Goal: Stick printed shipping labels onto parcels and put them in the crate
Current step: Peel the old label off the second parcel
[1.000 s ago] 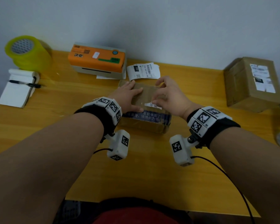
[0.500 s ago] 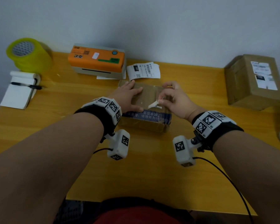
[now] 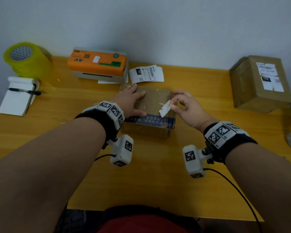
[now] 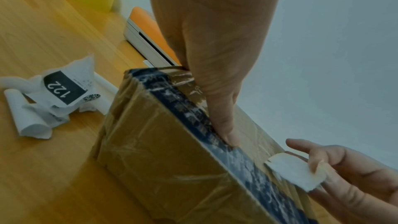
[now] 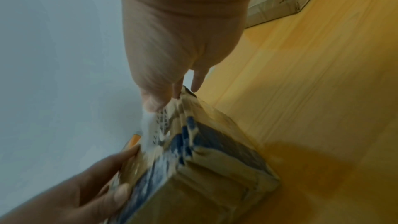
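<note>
A small cardboard parcel (image 3: 151, 118) with blue printed tape lies mid-table. My left hand (image 3: 133, 101) rests flat on the left of its top, and the thumb (image 4: 224, 125) lies along the blue tape edge. My right hand (image 3: 172, 105) pinches a torn white label scrap (image 3: 165, 109) between thumb and forefinger. It holds the scrap just above the parcel's right top. The scrap (image 4: 295, 171) looks blank on one side and shows print (image 5: 160, 122) on the other. Printed labels (image 3: 146, 73) lie beside the orange label printer (image 3: 97, 64).
A second, labelled parcel (image 3: 259, 83) stands at the back right. A yellow tape roll (image 3: 27, 58) and a notepad with pen (image 3: 18, 96) are at the left. Crumpled label pieces marked 122 (image 4: 53, 96) lie left of the parcel. No crate shows.
My right hand has peeled the white scrap off the parcel's top and lifted it up and to the right. The left hand has stayed flat on the parcel.
</note>
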